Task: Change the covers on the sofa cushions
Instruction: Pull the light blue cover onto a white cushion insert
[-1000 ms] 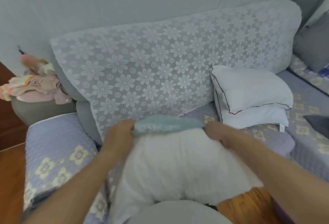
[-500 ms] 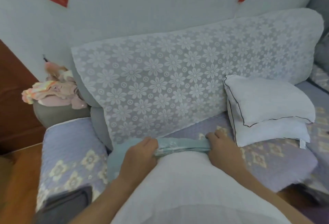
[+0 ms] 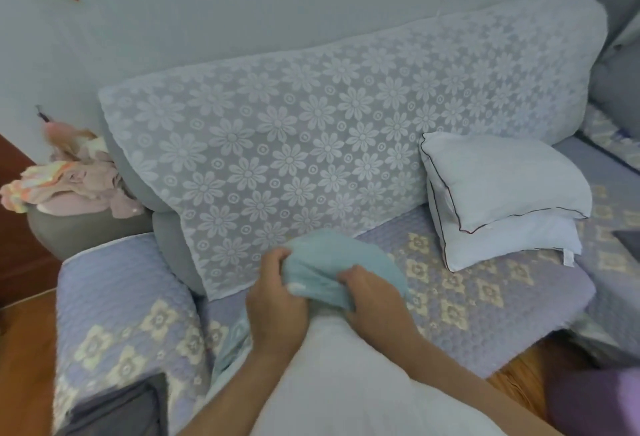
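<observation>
While bunched at the far tip of the white cushion insert (image 3: 346, 376), teal cover (image 3: 332, 262) gripped by left hand (image 3: 275, 300) and right hand (image 3: 372, 300), fingers curled into fabric. Insert's long axis pointing away toward the lace-draped backrest (image 3: 311, 144), over the seat.

The light blue cover (image 3: 332, 265) is bunched up over the far end of a plain white cushion (image 3: 346, 376), which runs from the near edge toward the sofa seat. Two more bare white cushions (image 3: 502, 193) sit stacked to the right.
</observation>
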`<act>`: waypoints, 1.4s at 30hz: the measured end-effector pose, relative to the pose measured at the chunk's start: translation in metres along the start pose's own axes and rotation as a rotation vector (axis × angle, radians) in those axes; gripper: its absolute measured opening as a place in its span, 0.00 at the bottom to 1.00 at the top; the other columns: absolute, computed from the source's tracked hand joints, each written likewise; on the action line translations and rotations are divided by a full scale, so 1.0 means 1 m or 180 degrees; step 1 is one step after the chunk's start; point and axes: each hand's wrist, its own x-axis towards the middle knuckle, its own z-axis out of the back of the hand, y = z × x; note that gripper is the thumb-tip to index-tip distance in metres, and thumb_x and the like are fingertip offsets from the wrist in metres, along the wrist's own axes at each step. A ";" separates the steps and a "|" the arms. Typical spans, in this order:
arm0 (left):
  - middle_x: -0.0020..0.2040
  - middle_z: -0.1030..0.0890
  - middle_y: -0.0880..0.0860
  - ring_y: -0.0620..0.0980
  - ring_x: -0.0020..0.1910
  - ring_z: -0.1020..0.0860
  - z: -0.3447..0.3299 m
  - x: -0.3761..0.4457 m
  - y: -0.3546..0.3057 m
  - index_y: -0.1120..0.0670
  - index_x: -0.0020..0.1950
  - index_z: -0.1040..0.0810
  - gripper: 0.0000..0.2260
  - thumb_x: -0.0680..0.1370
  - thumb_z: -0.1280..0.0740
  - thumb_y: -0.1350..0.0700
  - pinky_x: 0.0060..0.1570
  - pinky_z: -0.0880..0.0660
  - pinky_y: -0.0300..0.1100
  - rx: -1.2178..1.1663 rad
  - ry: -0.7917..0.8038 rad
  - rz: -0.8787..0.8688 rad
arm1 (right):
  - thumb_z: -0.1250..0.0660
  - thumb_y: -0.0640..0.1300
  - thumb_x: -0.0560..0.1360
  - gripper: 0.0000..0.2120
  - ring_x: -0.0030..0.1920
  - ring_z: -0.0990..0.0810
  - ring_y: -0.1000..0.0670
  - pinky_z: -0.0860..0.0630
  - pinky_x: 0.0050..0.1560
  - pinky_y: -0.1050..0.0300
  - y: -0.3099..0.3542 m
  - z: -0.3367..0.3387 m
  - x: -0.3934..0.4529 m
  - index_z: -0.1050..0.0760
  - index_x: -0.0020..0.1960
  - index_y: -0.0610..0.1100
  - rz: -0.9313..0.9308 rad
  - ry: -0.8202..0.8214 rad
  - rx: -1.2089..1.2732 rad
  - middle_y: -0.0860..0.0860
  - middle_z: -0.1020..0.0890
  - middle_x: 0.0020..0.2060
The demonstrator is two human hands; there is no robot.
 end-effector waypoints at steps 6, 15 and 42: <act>0.51 0.27 0.54 0.55 0.49 0.27 0.002 -0.023 0.015 0.54 0.55 0.26 0.16 0.71 0.37 0.69 0.50 0.29 0.47 0.0446 0.0081 -0.1933 | 0.34 0.30 0.58 0.19 0.36 0.28 0.46 0.37 0.35 0.56 -0.007 0.013 -0.015 0.30 0.46 0.45 -0.1201 -0.0396 -0.0631 0.50 0.26 0.38; 0.47 0.16 0.50 0.53 0.41 0.17 -0.013 -0.014 0.004 0.47 0.65 0.29 0.20 0.73 0.35 0.50 0.36 0.21 0.44 0.1203 0.1230 -0.1532 | 0.38 0.40 0.69 0.13 0.45 0.28 0.47 0.32 0.44 0.55 0.002 0.022 -0.007 0.24 0.52 0.40 -0.1151 -0.0968 0.0151 0.47 0.25 0.46; 0.32 0.28 0.48 0.46 0.27 0.31 -0.015 -0.032 -0.013 0.49 0.43 0.35 0.08 0.73 0.36 0.57 0.25 0.36 0.41 0.0513 0.0721 -0.2464 | 0.31 0.30 0.63 0.15 0.37 0.33 0.48 0.34 0.35 0.51 0.004 0.017 -0.010 0.33 0.41 0.44 -0.0563 -0.1187 -0.0349 0.48 0.29 0.36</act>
